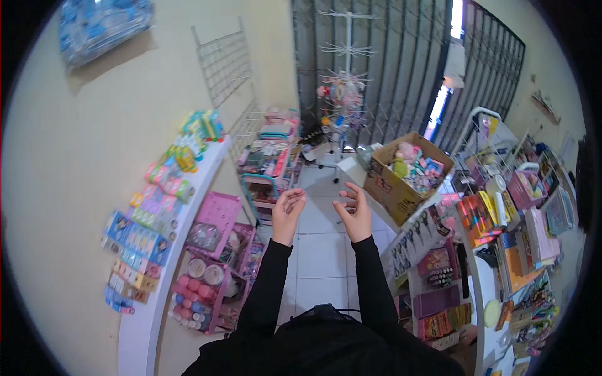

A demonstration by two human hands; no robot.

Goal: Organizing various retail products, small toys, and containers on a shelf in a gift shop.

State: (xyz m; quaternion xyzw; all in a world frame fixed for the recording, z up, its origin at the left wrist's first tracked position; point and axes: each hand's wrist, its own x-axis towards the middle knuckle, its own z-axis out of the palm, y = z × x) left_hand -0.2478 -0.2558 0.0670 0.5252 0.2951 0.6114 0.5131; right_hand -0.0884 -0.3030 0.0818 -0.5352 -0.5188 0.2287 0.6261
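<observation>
Both arms, in black sleeves, reach forward over the white tiled floor (pixel 321 256). My left hand (pixel 288 214) is raised with fingers loosely curved and apart, holding nothing. Facing it across a gap, my right hand (pixel 353 211) has its thumb and fingers spread, also with nothing in it. Beyond my left hand stands a pink and teal tiered cart (pixel 258 178) loaded with small goods. To the right of my right hand, an open cardboard box (pixel 392 190) holds a heap of colourful small items and soft toys.
A white shelf (pixel 200 188) with packaged goods runs along the left wall, above pink baskets (pixel 218 211). A white display rack (pixel 349 61) stands before the folding metal gate (pixel 400 84). At right, a curved counter (pixel 487 282) carries packets, books and a pink basket (pixel 524 190).
</observation>
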